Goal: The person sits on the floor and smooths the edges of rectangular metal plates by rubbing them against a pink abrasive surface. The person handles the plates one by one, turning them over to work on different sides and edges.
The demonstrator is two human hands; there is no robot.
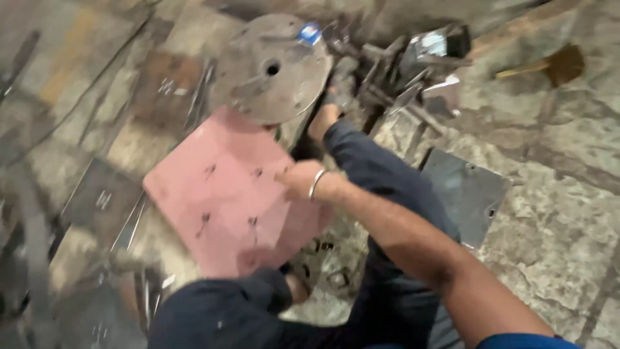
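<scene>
A: What is shown at the centre of the view?

B: A pink square plate [226, 194] is shown, tilted and resting on the stone floor [555, 213]. Several small dark slots are seen punched through its face. Its upper corner is overlapped by a grey round metal disc [271, 68] with 1 central hole; a small blue sticker [310, 33] is seen near the disc's top edge.

A: How is the right hand placed?

B: The right hand [298, 179] is laid on the right edge of the pink plate, with a silver bangle [316, 183] worn at the wrist. The fingers are blurred by motion, so it cannot be told whether they are spread, together or clamped on the plate's edge.

A: And the left hand?

B: The left hand is not seen with certainty. Only a dark blue sleeve or knee [219, 310] is visible at the bottom edge, just below the plate's lower corner.

A: What else is recorded around the plate?

B: A leg in dark blue trousers [381, 174] is stretched toward the disc, and a bare foot [323, 119] is set just beside the disc's lower right rim. A heap of metal scraps [413, 64] lies behind the foot. A dark grey square plate [468, 194] lies flat to the right of the leg. Thin metal strips [129, 223] are scattered at the left.
</scene>
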